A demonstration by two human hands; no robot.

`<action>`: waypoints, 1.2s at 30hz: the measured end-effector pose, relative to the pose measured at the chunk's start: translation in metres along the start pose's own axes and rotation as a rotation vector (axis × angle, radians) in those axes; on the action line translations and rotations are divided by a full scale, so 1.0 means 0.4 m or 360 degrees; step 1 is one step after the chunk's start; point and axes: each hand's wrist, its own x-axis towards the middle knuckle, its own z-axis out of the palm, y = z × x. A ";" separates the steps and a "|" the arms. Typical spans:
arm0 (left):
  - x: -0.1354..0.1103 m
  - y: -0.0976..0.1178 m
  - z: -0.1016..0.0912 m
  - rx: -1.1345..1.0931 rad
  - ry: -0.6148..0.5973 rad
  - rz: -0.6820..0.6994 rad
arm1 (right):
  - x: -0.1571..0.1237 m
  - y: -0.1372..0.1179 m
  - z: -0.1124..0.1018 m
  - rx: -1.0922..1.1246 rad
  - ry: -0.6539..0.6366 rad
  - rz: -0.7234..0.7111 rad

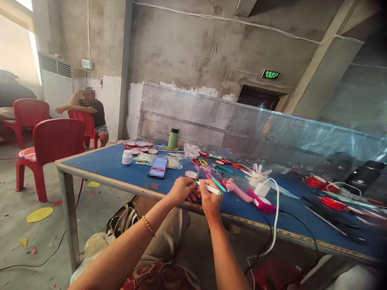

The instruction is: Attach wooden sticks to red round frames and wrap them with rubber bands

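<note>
My left hand (181,189) is closed around a thin red and green stick (197,175) that points up from its fingers. My right hand (211,200) is closed on a white marker with a green cap (211,189), held level just above the near edge of the blue table (111,163). Both hands meet over that edge, the marker's end close to the stick. A bead bracelet (148,225) sits on my left wrist.
Round red-rimmed discs (140,146), a green bottle (173,138), a white jar (127,156), scissors (198,162), markers, a pink handheld fan (250,196) with a white cable and a perforated metal screen (242,129) fill the table. Red chairs (51,149) and a seated person (89,108) are at left.
</note>
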 end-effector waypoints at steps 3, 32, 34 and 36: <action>0.000 -0.001 -0.001 -0.0020 -0.0003 -0.0010 | -0.001 -0.004 0.001 0.0042 0.0037 0.0039; 0.001 -0.002 0.000 0.0001 0.0006 -0.0004 | 0.000 0.028 -0.001 -0.0127 -0.0009 -0.0085; 0.002 -0.003 0.000 -0.0004 0.0007 -0.0009 | 0.000 0.028 -0.001 -0.0121 -0.0006 -0.0079; 0.002 -0.003 -0.001 -0.0011 0.0004 -0.0012 | 0.000 0.023 0.000 -0.0113 -0.0001 -0.0075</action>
